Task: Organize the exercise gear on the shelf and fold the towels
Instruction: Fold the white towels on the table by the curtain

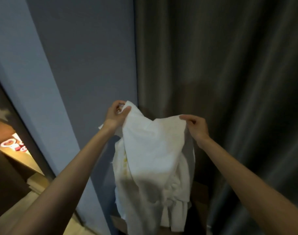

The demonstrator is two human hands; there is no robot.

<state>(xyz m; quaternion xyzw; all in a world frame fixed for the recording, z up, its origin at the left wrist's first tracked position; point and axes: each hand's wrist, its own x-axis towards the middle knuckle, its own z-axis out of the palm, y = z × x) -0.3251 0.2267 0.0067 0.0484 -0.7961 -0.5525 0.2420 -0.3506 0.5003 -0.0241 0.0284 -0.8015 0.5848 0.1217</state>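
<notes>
Mid-frame, white towel (153, 150) pinched at top edge by left hand (115, 114) and right hand (196, 126). Behind: grey curtain (229, 65) right, blue-grey wall (80, 56) left; wooden surface (201, 192) below partly hidden by cloth.

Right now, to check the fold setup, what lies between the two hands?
In the head view, the white towel: its top edge sags from the left hand to the right hand, both pinching it.

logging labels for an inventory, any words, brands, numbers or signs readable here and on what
No text can be read in this view.
Red and white object at the left edge: a heart shape and other marks, too blurred to read.
White towel: no lettering shows, only faint yellowish marks.
</notes>
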